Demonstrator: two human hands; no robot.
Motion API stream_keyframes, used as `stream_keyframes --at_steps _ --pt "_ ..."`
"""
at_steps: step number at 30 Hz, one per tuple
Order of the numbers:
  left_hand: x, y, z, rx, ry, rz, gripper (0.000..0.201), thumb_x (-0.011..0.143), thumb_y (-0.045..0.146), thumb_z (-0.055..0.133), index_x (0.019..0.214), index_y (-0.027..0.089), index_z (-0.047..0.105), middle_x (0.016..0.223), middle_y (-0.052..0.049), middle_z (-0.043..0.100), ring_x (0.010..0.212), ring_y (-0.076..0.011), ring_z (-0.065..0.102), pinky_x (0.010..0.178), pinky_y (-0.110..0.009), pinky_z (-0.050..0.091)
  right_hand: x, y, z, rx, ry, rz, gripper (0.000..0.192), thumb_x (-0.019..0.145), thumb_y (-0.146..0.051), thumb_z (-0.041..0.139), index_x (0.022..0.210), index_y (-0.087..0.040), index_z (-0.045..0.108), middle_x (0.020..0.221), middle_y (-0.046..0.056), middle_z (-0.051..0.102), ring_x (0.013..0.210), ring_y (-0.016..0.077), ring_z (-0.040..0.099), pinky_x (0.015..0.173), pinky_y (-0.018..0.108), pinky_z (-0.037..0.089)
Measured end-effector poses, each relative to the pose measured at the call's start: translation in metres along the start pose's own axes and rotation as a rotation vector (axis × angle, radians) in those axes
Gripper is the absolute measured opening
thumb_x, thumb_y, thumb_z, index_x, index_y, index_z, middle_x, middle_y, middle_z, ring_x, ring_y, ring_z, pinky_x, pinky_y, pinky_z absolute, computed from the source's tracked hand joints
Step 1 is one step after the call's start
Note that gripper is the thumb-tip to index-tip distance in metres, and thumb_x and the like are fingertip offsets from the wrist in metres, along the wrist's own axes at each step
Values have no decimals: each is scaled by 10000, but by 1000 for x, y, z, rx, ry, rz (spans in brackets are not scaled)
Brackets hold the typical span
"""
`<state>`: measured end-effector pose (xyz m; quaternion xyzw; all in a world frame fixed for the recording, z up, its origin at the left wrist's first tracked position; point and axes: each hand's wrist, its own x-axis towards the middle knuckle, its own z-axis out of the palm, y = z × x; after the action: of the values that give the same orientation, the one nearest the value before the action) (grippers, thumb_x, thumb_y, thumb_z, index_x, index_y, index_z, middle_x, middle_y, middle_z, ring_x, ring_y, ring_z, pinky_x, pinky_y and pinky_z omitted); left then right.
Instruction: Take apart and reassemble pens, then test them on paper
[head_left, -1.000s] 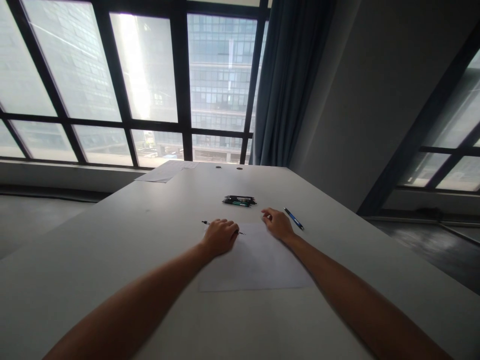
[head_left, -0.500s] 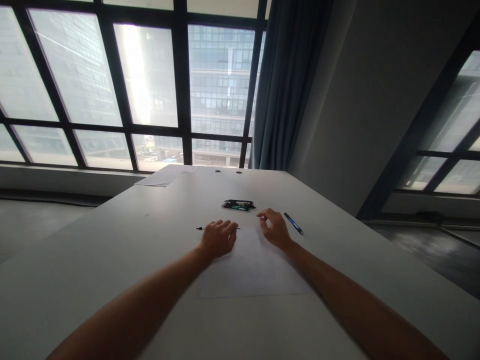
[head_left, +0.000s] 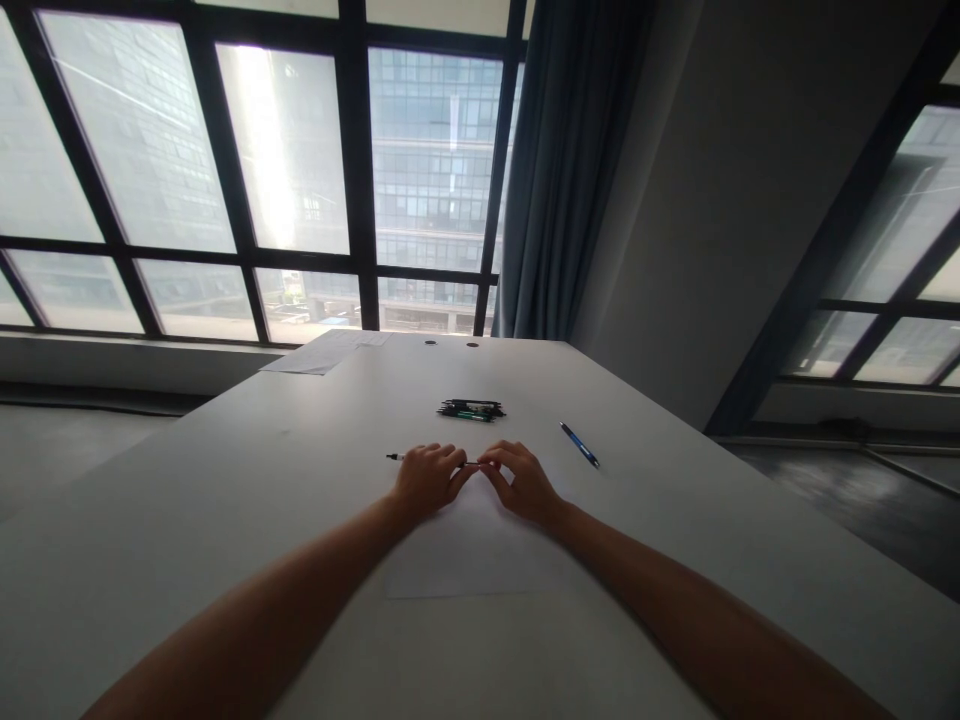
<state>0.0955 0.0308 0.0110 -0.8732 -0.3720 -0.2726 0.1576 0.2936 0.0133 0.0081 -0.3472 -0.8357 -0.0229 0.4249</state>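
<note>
My left hand (head_left: 429,478) is closed around a pen (head_left: 393,457) held level above a sheet of white paper (head_left: 465,560). The pen's dark end sticks out to the left of the fist, and its thin tip points right. At that tip, the thumb and fingers of my right hand (head_left: 521,480) are pinched together. The middle of the pen is hidden by my left fingers. To the right of my right hand lies a blue pen (head_left: 580,444), slanted on the table.
Beyond my hands, a small pile of dark and green pens (head_left: 471,410) lies on the white table (head_left: 300,500). Papers (head_left: 322,355) rest at the far left corner. Two round dark spots mark the far edge, near the windows and a blue curtain (head_left: 555,200).
My right hand has moved left and closed on the pen's tip. My left hand keeps its hold on the pen. The view has shifted slightly.
</note>
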Motion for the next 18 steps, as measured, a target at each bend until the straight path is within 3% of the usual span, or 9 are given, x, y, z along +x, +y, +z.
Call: stream_keyframes --at_steps 6,11,15,18 --pt "-1 -2 3 -31 -59 0 239 973 273 404 1043 234 629 870 -24 695 757 -182 640 621 -283 436 -1 3 1 -36 80 76 58 857 -169 548 832 -195 593 800 22 637 674 146 572 708 308 418" --pt "-2 -2 1 -57 -9 -79 342 900 145 425 1215 203 544 1025 -51 697 857 -194 644 638 -290 460 -1 7 2 -79 144 165 43 826 -163 551 814 -193 579 777 13 631 645 143 569 703 310 420" --pt "-2 -1 0 -50 41 -88 238 889 294 499 1069 175 599 913 -64 695 803 -210 637 648 -312 466 -1 5 2 -91 134 118 66 829 -146 535 829 -194 580 797 21 642 652 141 570 717 316 417" --pt "-3 -3 4 -57 61 -62 302 886 462 531 940 182 632 778 -52 684 722 -209 631 640 -319 459 -1 2 2 -86 104 46 79 845 -139 529 850 -194 585 820 27 649 665 142 566 708 313 412"
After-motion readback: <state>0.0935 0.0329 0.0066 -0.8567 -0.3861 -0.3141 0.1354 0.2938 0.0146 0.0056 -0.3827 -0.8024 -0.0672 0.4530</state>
